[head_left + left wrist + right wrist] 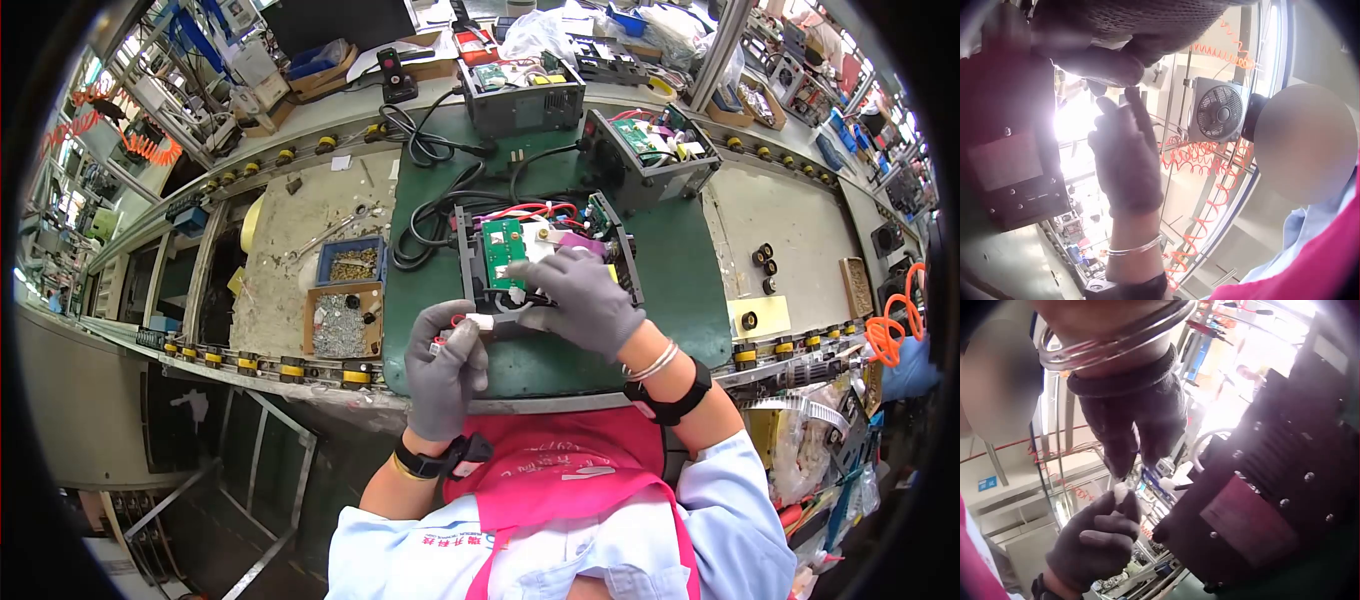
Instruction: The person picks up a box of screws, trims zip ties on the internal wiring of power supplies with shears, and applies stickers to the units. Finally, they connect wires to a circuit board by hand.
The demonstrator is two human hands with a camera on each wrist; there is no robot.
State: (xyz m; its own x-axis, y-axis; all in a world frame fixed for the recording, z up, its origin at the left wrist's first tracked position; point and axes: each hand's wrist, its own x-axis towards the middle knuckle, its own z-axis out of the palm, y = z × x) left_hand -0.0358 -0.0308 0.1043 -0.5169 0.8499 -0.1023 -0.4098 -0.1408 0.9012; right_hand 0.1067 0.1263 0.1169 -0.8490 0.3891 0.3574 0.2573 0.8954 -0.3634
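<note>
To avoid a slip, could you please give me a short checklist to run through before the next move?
1. White connector pinched by the left hand: ok.
2. White connector joined to the second white connector by the unit: not ok, they are apart.
3. Open unit resting on the green mat: ok.
4. Both hands gloved: ok.
5. Right hand gripping a wire: cannot tell.

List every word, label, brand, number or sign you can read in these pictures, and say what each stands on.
"科技", seemingly, in red on the light blue shirt; the characters beside it are unclear.
Pink apron: pale lettering, too blurred to read.
Blue sign: white marks, too small to read.
Dark case: a label, no text readable.
</note>
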